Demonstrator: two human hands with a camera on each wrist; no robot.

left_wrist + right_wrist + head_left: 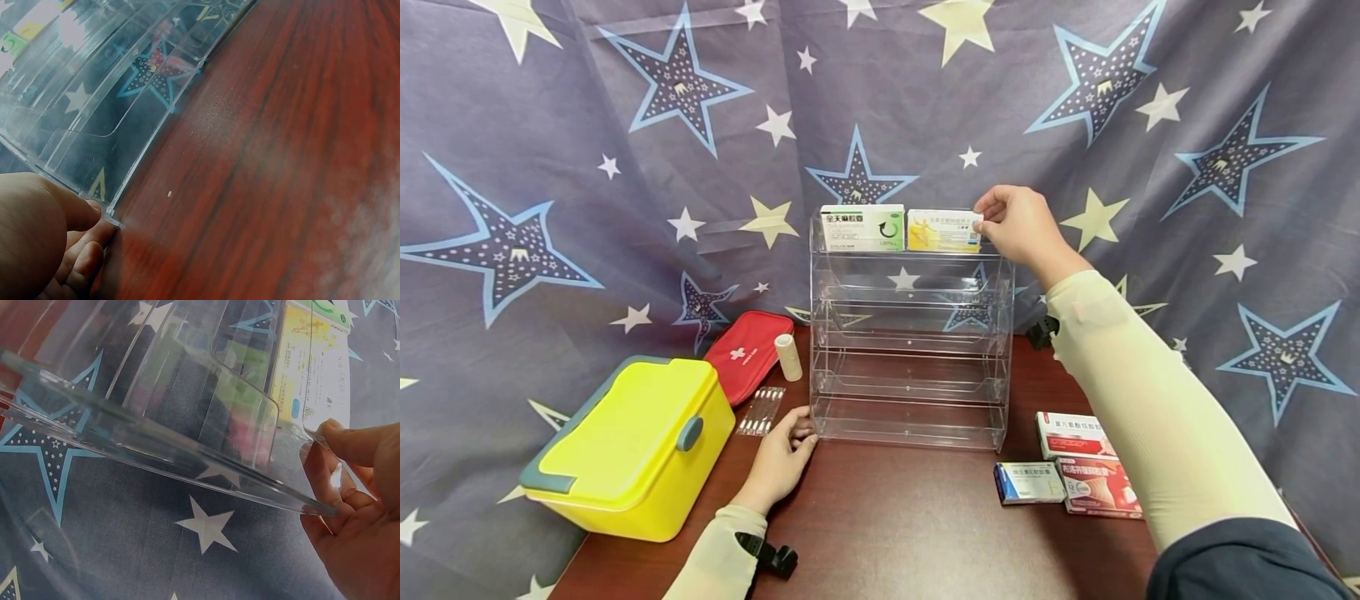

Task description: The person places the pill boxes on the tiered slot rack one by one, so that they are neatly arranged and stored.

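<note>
A clear acrylic display rack point(910, 387) with several stepped tiers stands upright on the table. At its lower left corner, my left hand point(781, 461) grips the edge, fingertips bent against the side wall. Up at the top right, my right hand point(1018, 221) pinches the right end of a yellow-and-white medicine box point(943, 231), which stands in the top tier. In the right wrist view, the thumb point(356, 440) lies at that box's end, and the other fingers curl by the rack's side edge. A green-and-white medicine box point(861, 227) stands beside it in the same tier.
Left of the rack are a yellow lidded case point(632, 433), a red first-aid pouch point(748, 354), a beige bandage roll point(787, 358) and a pack of cotton swabs point(762, 411). Right of it lie a blue-and-white box point(1030, 483) and two red-and-white boxes point(1097, 487), partly behind my right sleeve.
</note>
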